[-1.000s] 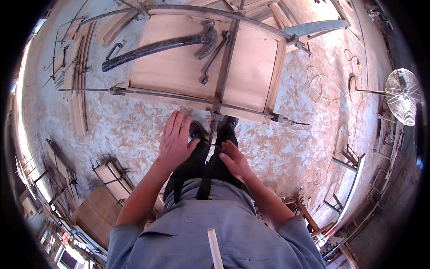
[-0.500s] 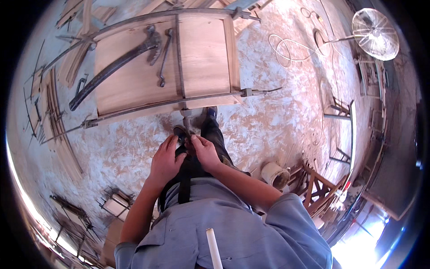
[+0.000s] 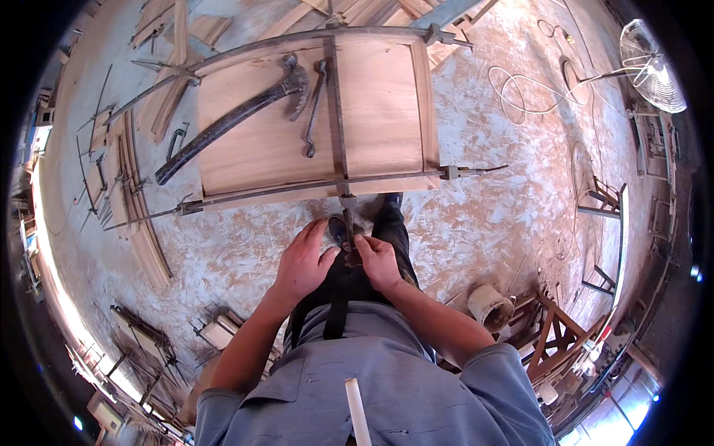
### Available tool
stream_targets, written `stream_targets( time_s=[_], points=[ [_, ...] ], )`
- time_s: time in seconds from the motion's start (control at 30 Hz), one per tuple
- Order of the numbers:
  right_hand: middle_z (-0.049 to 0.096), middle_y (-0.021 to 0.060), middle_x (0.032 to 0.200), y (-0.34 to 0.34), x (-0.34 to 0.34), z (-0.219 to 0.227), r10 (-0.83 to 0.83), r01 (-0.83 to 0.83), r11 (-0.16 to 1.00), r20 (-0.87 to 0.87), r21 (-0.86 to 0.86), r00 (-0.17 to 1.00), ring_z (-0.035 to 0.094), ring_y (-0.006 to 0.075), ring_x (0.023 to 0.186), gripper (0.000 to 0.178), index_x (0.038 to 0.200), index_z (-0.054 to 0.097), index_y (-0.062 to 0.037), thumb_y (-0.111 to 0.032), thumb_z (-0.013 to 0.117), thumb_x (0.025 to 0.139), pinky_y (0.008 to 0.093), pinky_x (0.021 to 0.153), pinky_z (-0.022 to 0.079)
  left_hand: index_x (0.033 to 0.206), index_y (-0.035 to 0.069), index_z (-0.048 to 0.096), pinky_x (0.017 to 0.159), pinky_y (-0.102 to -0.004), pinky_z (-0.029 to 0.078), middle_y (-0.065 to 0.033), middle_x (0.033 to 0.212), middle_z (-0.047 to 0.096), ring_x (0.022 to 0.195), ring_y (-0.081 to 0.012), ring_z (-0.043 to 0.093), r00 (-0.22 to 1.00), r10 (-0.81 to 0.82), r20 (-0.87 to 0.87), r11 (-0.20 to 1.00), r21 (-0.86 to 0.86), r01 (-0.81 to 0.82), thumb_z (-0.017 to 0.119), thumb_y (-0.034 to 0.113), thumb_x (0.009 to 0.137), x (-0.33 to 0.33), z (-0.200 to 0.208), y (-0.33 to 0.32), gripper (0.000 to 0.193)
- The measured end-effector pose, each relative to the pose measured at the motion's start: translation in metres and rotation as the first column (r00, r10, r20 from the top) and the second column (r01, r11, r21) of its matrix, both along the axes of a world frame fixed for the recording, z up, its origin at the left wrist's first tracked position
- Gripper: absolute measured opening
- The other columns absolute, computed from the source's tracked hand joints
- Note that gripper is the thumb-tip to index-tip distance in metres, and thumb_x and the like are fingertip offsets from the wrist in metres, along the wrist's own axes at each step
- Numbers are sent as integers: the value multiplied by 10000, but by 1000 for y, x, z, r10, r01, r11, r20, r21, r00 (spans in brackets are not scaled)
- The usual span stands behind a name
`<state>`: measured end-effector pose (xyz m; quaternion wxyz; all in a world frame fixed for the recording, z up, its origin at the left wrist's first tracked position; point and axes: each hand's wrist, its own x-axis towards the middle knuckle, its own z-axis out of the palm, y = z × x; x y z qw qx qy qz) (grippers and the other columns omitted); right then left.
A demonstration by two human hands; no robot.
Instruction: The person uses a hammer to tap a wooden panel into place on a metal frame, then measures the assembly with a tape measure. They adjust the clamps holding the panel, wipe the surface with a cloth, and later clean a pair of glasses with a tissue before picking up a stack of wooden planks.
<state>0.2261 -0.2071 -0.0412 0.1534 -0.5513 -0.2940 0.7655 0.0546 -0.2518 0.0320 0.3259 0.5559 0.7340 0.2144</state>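
Note:
A wooden panel in a frame lies ahead of me, gripped by long metal bar clamps. The middle bar clamp runs across it toward my body. My right hand pinches the near screw end of that clamp, thumb and fingers closed round it. Just left of the screw, my left hand holds nothing, its fingers stretched out and thumb apart. On the panel rest a dark claw hammer and a slim double-ended wrench. Another bar clamp crosses the near edge.
Wood strips and more clamps lie on the floor at left. A white bucket stands at lower right near a wooden frame. At far right are a fan and a pale cable looped on the floor.
The view has shifted, so the panel and clamps sit farther right and lower. My left fingers are straighter and reach up beside the screw. My right hand stays on the clamp end.

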Motion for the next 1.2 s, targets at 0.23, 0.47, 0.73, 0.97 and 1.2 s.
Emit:
stream_targets(
  time_s=[0.23,0.47,0.73,0.97,1.2],
  points=[
    [676,82,786,10,13,-1,146,-147,988,-38,-36,989,635,146,703,351,1015,670,35,-267,494,985,282,695,519,1205,71,574,670,-399,539,-173,1096,622,781,-328,665,990,130,45,983,121,-135,625,152,850,-29,21,46,367],
    [648,101,1088,37,40,22,429,-423,902,-74,90,900,598,131,917,433,1264,521,61,-210,607,937,264,821,485,1248,37,527,950,-421,442,-162,1249,543,1155,-327,515,743,281,-608,948,294,-118,624,131,812,-117,8,163,457],
    [677,138,1032,99,75,82,339,-340,940,-76,-4,938,636,152,841,341,1233,525,68,-143,550,966,290,777,519,1120,25,553,900,-439,465,-159,1065,576,1049,-330,561,753,2,-658,1000,25,19,598,136,794,-173,-17,185,347],
    [642,153,1160,153,-30,110,366,-312,888,-107,338,924,602,182,1064,342,1235,524,78,-148,527,979,299,932,468,1008,23,541,867,-456,480,-195,1041,578,1017,-364,569,834,-128,-537,992,-76,103,609,177,780,-189,-8,189,284],
    [599,247,1199,171,-145,76,235,-275,884,149,378,960,582,253,1130,601,1323,433,104,-336,572,938,328,940,455,1023,1,537,843,-481,480,-239,1031,627,995,-396,603,968,-17,-251,963,-264,-52,610,205,798,-189,41,201,313]
  ],
)
